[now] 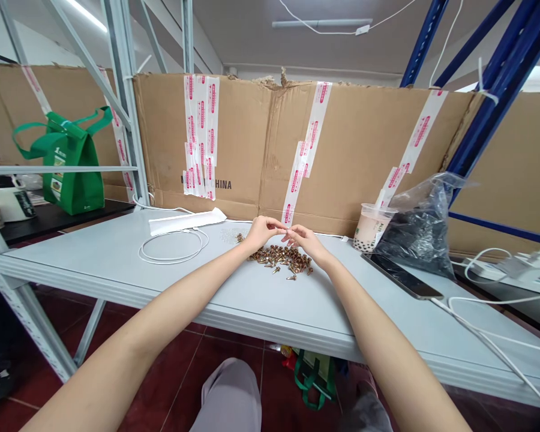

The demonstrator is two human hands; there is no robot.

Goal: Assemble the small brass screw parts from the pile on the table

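On the pale grey worktop [94, 255], copper-coloured screws [279, 259] lie in a low, loose spread, apparently so single ones are easy to reach. Just above the screws, the left hand [261, 232] and right hand [306, 240] meet at the fingertips, any pinched item too small to tell.

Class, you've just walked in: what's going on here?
A person's left hand and right hand meet above a loose pile of screws on a pale grey shelf, fingertips pinching something too small to make out. A coiled white cable lies to the left; a bubble tea cup and smartphone sit to the right.
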